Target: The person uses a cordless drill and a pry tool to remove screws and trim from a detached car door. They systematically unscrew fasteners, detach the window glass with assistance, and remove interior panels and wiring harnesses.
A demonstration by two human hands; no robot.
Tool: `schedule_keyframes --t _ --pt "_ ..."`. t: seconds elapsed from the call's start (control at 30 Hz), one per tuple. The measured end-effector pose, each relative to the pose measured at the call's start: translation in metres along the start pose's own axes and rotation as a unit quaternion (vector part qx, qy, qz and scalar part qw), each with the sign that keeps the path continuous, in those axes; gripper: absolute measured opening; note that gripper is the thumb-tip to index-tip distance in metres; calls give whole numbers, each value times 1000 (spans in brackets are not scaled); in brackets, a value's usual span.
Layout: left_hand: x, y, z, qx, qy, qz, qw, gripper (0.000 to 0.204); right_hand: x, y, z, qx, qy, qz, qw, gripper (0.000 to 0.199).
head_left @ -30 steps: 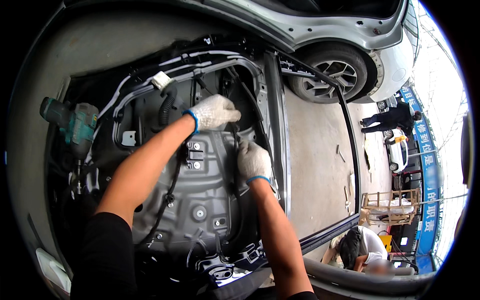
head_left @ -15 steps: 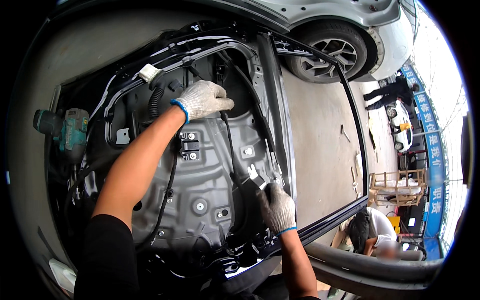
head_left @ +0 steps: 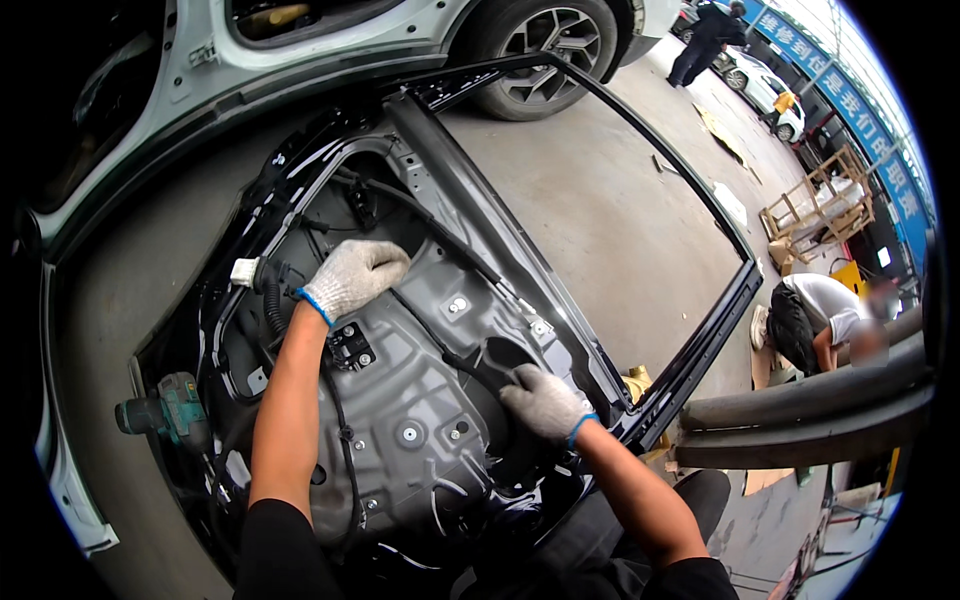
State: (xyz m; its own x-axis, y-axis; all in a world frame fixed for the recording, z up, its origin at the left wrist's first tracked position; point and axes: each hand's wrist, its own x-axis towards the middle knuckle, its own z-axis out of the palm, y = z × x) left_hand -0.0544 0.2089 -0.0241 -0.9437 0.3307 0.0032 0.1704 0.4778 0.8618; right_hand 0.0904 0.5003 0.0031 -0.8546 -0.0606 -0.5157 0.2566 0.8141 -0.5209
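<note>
A black car door (head_left: 430, 400) lies under my hands with its bare inner metal side up. My left hand (head_left: 355, 275), in a pale knitted glove with a blue cuff, is over the large upper opening. Its fingers are pressed together, and what they pinch is hidden. From beneath it a thin black cable (head_left: 425, 325) runs toward the dark opening at the right. My right hand (head_left: 545, 400), gloved the same way, is at that opening's edge with curled fingers. I cannot make out whether anything is in them. A corrugated wiring boot (head_left: 272, 300) with a white connector (head_left: 245, 272) sits left of my left hand.
A teal cordless power tool (head_left: 180, 408) rests at the door's left edge. The black window frame (head_left: 668, 130) extends right. Beyond stand a light car body with a wheel (head_left: 545, 55), a wooden crate (head_left: 825, 200) and a crouching person (head_left: 820, 310) beside a long dark bumper-like part (head_left: 800, 400).
My view has turned, so the door sits tilted and more of the light car shows. My right hand has shifted from the pale bracket to the dark opening. My left hand stays near the upper opening.
</note>
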Motion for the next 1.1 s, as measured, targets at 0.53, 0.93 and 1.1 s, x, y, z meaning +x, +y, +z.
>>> schedule_keyframes --t 0.53,0.93,1.1 --pt "3 2 -23 96 -128 -107 981 30 1 25 64 26 159 -107 981 24" --pt "-91 113 90 -232 53 -241 941 34 12 48 36 371 -84 29 925 25" --pt "-78 72 85 -165 23 -247 955 48 17 37 41 366 7 -50 929 26"
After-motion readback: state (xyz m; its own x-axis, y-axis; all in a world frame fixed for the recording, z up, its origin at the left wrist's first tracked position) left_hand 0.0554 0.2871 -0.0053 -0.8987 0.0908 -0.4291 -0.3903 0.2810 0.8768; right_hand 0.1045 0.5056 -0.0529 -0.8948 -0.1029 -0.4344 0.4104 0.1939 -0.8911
